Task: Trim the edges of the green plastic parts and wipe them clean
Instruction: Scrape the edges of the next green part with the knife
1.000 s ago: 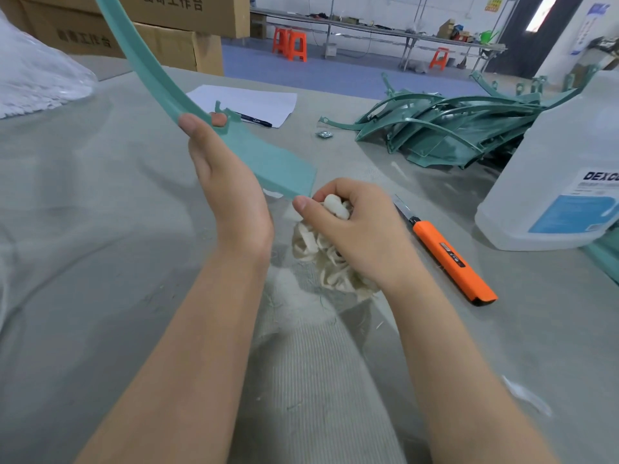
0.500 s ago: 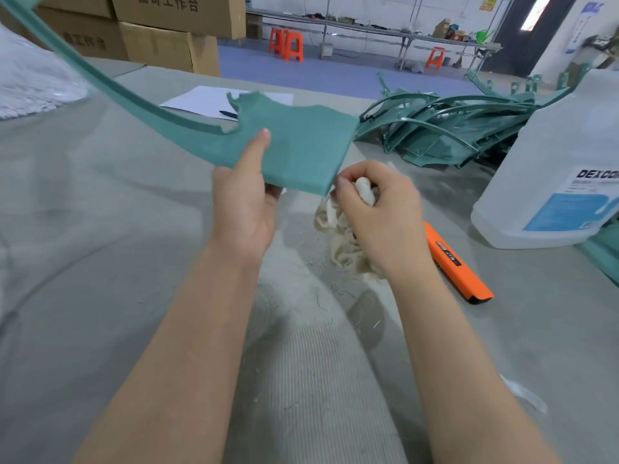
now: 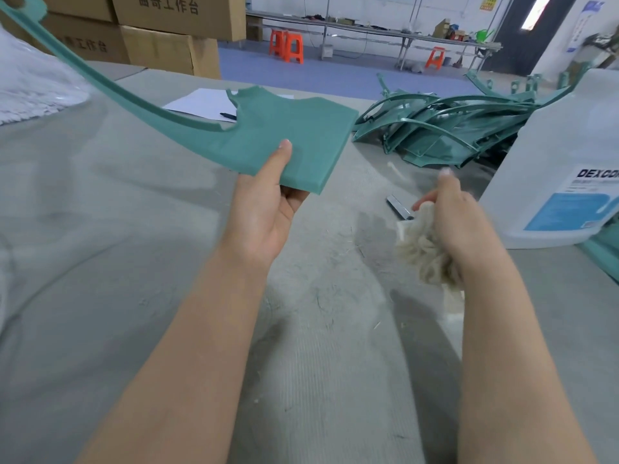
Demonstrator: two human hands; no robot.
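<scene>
The left hand [image 3: 264, 212] pinches the wide flat end of a green plastic part [image 3: 301, 128], thumb on top, holding it above the desk [image 3: 100, 262]. The right hand [image 3: 452, 222], apart from it, grips a wad of cloth [image 3: 422, 252] near a bottle [image 3: 562, 155]. More green parts [image 3: 445, 125] lie piled behind.

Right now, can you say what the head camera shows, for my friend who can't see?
A left hand holds a long curved green plastic part above a grey table, while the right hand grips a pale rag.
</scene>
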